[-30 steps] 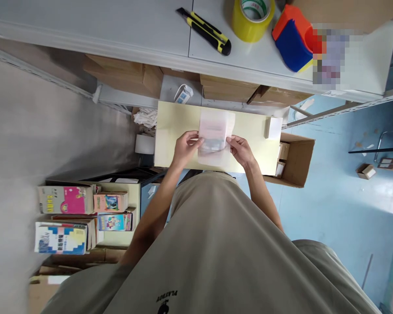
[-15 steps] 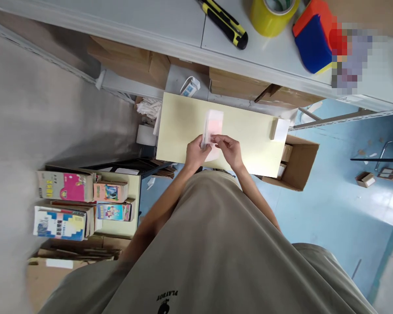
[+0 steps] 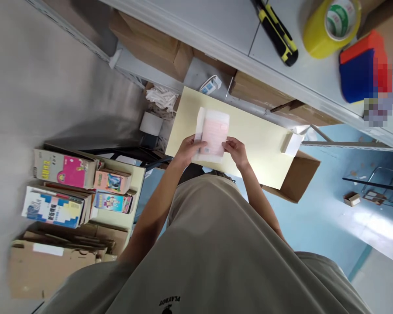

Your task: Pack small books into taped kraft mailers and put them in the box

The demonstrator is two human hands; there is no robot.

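Note:
A flat pink book-like item [image 3: 215,133], with a small barcode near its lower corner, lies inside a whitish see-through wrap [image 3: 199,126] over the pale yellow table [image 3: 252,144]. My left hand [image 3: 187,151] is closed on the lower left edge of the wrap, its thumb across the front. On the right edge, my right hand [image 3: 236,151] pinches the pink item between thumb and fingers. The wrap stands out beyond the pink item on the left and at the bottom. Whether it touches the tabletop I cannot tell.
A small white box [image 3: 292,144] sits at the table's right end, above an open carton [image 3: 299,176]. Stacked books [image 3: 67,168] stand at left. A power strip [image 3: 211,85] lies behind the table. The upper shelf holds a utility knife [image 3: 278,35] and yellow tape [image 3: 316,35].
The wrapped pink item has been turned and spread so its broad face shows. My right hand has moved from its middle to its right edge. The whole view has tilted.

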